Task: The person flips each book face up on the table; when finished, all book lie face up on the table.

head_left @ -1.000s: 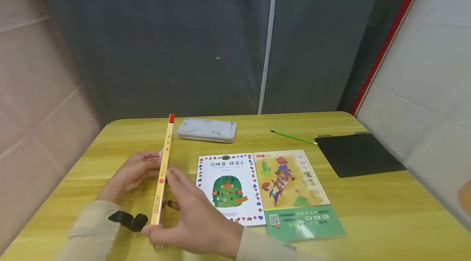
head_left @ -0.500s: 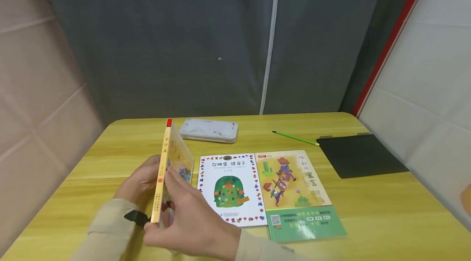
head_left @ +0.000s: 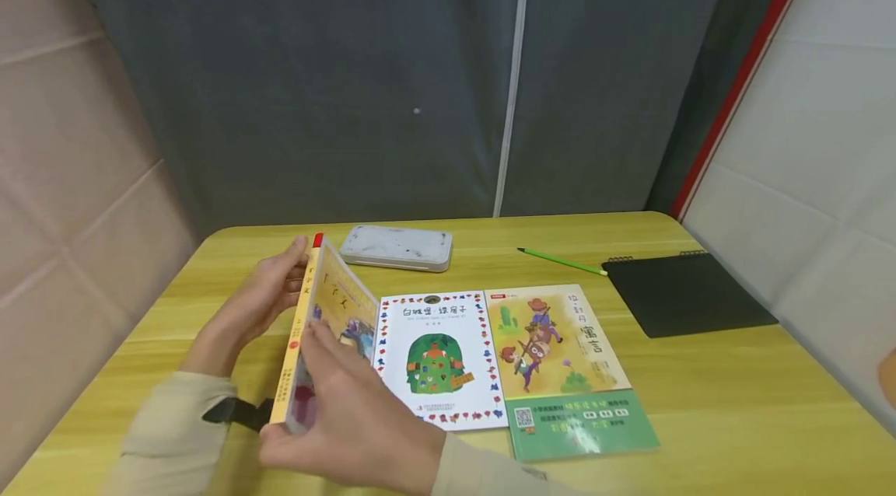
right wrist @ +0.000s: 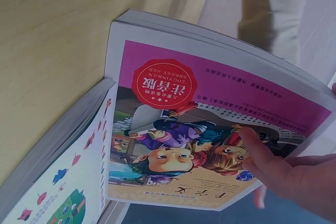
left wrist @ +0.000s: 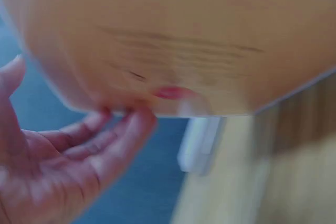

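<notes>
A picture book (head_left: pixel 297 337) with a cream spine and a red top stands on edge at the table's left, its colourful front cover (right wrist: pixel 173 156) facing right. My right hand (head_left: pixel 364 414) holds it, fingers against the front cover and thumb at the lower end of the spine. On the far side, my left hand (head_left: pixel 262 298) is near the upper part of the spine. The left wrist view shows its fingertips touching the tan back cover (left wrist: pixel 184 30) by the edge, with the thumb apart. A white-covered book (head_left: pixel 437 403) lies flat right beside the standing book.
Against the white book's right side lies a yellow and green book (head_left: pixel 581 426). A grey pencil case (head_left: pixel 397 246) is at the back, and a green pencil (head_left: pixel 562 260) lies to its right. A black spiral notebook (head_left: pixel 689 298) rests on the right of the yellow wooden table (head_left: pixel 756 403).
The book has turned and leaned so that its front cover shows more, and it has shifted slightly left. My left hand has moved up along its back. The right hand keeps hold.
</notes>
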`<state>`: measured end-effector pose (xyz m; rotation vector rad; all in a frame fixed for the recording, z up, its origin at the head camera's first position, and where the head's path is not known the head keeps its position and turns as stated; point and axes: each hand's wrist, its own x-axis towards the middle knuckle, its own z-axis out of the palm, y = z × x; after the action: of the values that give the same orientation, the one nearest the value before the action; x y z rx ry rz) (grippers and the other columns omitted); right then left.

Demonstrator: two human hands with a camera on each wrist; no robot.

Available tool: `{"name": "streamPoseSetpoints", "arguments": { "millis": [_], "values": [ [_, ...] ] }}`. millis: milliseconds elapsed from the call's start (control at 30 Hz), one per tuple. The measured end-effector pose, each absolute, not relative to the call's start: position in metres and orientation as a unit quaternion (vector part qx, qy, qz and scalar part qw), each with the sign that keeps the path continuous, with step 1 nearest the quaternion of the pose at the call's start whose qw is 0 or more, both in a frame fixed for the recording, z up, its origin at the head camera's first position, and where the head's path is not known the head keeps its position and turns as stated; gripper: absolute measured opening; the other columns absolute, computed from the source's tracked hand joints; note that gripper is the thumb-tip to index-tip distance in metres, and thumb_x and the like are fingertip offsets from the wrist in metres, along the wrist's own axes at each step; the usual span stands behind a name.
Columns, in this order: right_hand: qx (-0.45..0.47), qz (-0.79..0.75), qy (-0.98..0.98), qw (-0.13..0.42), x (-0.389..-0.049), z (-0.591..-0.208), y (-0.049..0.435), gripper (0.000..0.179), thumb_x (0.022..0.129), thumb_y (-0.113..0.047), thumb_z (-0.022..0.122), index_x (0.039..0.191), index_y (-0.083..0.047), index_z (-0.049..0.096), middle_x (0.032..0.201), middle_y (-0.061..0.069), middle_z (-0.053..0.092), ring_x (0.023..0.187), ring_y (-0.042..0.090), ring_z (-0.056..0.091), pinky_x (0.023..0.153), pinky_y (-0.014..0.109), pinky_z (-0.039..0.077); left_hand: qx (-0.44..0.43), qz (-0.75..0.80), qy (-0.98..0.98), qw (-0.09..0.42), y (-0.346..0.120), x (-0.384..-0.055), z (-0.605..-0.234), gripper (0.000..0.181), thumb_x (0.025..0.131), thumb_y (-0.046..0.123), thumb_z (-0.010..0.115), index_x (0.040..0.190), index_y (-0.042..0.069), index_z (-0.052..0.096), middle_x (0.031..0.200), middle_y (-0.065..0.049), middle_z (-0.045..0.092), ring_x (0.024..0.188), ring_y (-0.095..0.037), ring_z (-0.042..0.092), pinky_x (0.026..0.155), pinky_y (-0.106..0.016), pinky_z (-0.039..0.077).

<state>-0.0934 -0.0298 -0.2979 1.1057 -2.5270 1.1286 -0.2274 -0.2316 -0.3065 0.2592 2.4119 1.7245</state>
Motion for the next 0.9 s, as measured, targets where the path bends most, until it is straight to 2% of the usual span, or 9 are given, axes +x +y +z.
{"name": "streamPoseSetpoints", "arguments": {
  "millis": [100,200,300,433,533,633,767,900],
  "values": [
    [0.365,0.353,-0.858,0.077,-0.093,-0.299,-0.033,0.085,0.085,-0.04,0.064,0.155,-0.01,0.028,0.161,0.001,0.027,0.144,0.014,0.032,0.114,0.031,0.033,0.074,0.494,0.863,0.074,-0.23,-0.22,-0.288,0.071,0.099,0.059,0.046,0.129,-0.006,0.056,0.114,-0.016,0.067,0.09,-0.016,0.067,0.081,-0.033,0.056],
    [0.357,0.319,-0.876,0.063,-0.092,-0.303,-0.035,0.088,0.088,-0.05,0.061,0.156,-0.008,0.024,0.161,0.004,0.027,0.145,0.016,0.032,0.112,0.03,0.036,0.052,0.439,0.895,0.068,-0.229,-0.216,-0.281,0.064,0.096,0.054,0.057,0.122,-0.005,0.061,0.098,-0.011,0.072,0.076,-0.018,0.068,0.07,-0.033,0.056],
    [0.339,0.247,-0.907,0.04,-0.094,-0.31,-0.034,0.097,0.086,-0.064,0.059,0.157,-0.009,0.023,0.163,0.006,0.023,0.146,0.021,0.03,0.112,0.032,0.037,0.036,0.421,0.905,0.05,-0.231,-0.214,-0.282,0.059,0.098,0.047,0.057,0.121,-0.007,0.061,0.09,-0.009,0.072,0.071,-0.016,0.068,0.063,-0.031,0.056],
    [0.314,0.101,-0.944,-0.018,-0.098,-0.323,-0.026,0.111,0.076,-0.08,0.06,0.155,-0.007,0.03,0.162,0.013,0.024,0.147,0.031,0.029,0.111,0.04,0.039,0.023,0.414,0.909,0.035,-0.242,-0.212,-0.286,0.058,0.1,0.044,0.054,0.123,-0.009,0.059,0.088,-0.01,0.072,0.071,-0.015,0.068,0.064,-0.03,0.057],
    [0.307,0.026,-0.949,-0.068,-0.102,-0.335,-0.021,0.11,0.072,-0.078,0.067,0.152,-0.008,0.038,0.159,0.013,0.03,0.145,0.035,0.032,0.111,0.045,0.038,0.013,0.422,0.905,0.044,-0.251,-0.212,-0.293,0.062,0.1,0.045,0.053,0.129,-0.01,0.055,0.093,-0.012,0.072,0.074,-0.016,0.069,0.067,-0.031,0.057],
    [0.303,-0.009,-0.948,-0.093,-0.105,-0.346,-0.019,0.096,0.075,-0.061,0.074,0.151,-0.012,0.04,0.158,0.01,0.033,0.145,0.033,0.033,0.113,0.046,0.036,-0.002,0.438,0.897,0.058,-0.261,-0.212,-0.304,0.067,0.1,0.047,0.053,0.134,-0.011,0.051,0.096,-0.013,0.072,0.076,-0.017,0.07,0.068,-0.034,0.058],
    [0.323,-0.048,-0.942,-0.077,-0.105,-0.356,-0.019,0.081,0.081,-0.045,0.072,0.15,-0.015,0.042,0.156,0.005,0.038,0.144,0.028,0.034,0.112,0.042,0.037,-0.023,0.445,0.892,0.077,-0.279,-0.212,-0.321,0.072,0.1,0.049,0.052,0.136,-0.013,0.047,0.094,-0.011,0.072,0.076,-0.017,0.07,0.066,-0.035,0.059],
    [0.339,-0.065,-0.936,-0.064,-0.105,-0.36,-0.017,0.079,0.083,-0.048,0.068,0.15,-0.014,0.042,0.157,0.004,0.037,0.145,0.025,0.034,0.111,0.041,0.038,-0.041,0.433,0.895,0.102,-0.297,-0.211,-0.34,0.077,0.099,0.053,0.051,0.136,-0.014,0.043,0.091,-0.009,0.072,0.075,-0.018,0.07,0.066,-0.036,0.058]
  ]
}}
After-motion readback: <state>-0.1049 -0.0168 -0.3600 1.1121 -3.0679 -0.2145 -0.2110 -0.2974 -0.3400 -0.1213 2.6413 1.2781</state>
